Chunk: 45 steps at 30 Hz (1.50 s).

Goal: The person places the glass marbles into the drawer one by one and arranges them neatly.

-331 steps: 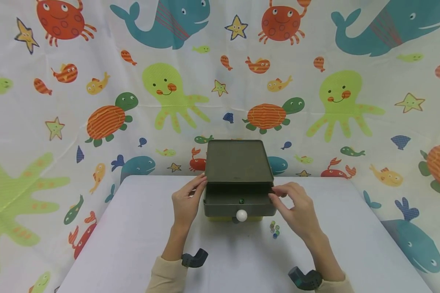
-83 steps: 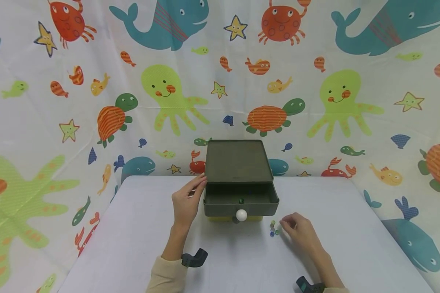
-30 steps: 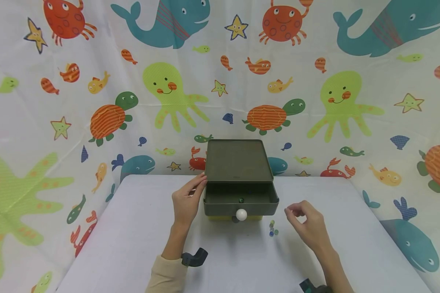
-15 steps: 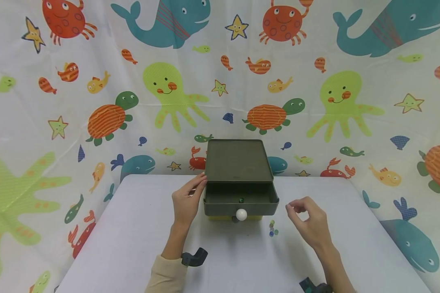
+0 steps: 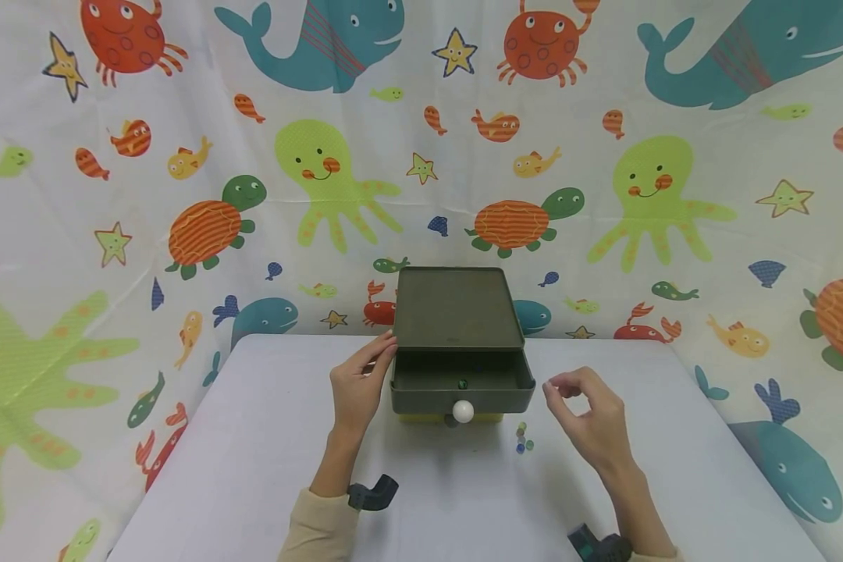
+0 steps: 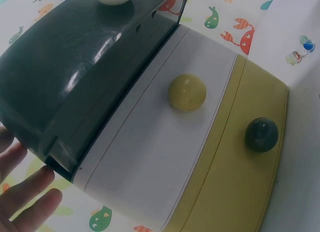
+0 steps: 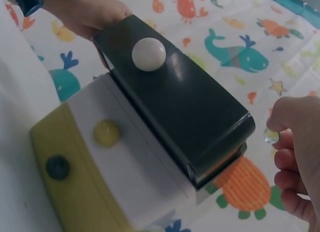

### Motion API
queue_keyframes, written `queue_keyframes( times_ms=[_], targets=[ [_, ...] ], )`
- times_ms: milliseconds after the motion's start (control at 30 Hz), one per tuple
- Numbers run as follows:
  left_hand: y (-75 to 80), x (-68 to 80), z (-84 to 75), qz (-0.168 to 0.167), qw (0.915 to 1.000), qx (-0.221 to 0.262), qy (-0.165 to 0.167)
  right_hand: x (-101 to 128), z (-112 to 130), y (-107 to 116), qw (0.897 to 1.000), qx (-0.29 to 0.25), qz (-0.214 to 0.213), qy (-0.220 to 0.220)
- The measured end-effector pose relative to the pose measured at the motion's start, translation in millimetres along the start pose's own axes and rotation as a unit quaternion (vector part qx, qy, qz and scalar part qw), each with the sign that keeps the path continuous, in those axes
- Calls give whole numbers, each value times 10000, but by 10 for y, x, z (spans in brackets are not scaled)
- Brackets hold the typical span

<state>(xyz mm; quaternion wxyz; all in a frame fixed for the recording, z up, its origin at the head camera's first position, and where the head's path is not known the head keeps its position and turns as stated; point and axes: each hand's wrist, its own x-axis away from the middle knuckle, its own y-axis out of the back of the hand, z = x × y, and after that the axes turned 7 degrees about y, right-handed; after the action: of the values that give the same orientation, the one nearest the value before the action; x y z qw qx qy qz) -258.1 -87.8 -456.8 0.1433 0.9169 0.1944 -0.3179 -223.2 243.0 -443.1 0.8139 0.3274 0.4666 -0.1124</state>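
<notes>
dark green, the open top drawer [image 5: 428,403] juts toward me, its front running left to right, and my right hand [image 5: 590,410] hangs just off its right end, not touching. a pale marble [image 7: 271,136] sits pinched between my right thumb and finger, so here's the key line: the drawer's mouth lies straight left of that pinch. over on the opposite side, my left hand [image 5: 354,388] rests fairly straight fingers against the cabinet [image 5: 459,308]. one green marble [image 5: 462,384] lies inside the drawer; loose marbles [image 5: 521,449] sit on the table [image 5: 288,437], nearer my right hand than my left.
</notes>
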Motion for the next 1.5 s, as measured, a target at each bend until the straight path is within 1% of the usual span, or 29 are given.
queue_keyframes(
  times_ms=[167,367,767,1067,1300,1500],
  targets=[
    [-6,2,10,-24,10000,-5,-10,-50,44,-12,9999,-107,-25,67],
    [-13,9,34,-45,10000,-5,-18,-104,103,-40,9997,-168,44,157],
    [-5,8,8,-11,9999,-20,100,-221,174,-172,9967,-357,179,711],
    [-21,9,-4,-52,9998,-41,170,-273,230,-283,9946,-546,439,763],
    [-19,8,6,-37,9997,7,229,-309,264,-364,9926,-522,546,955],
    [-24,13,20,-24,9997,16,241,-336,301,-408,9914,-583,753,898]
  ],
)
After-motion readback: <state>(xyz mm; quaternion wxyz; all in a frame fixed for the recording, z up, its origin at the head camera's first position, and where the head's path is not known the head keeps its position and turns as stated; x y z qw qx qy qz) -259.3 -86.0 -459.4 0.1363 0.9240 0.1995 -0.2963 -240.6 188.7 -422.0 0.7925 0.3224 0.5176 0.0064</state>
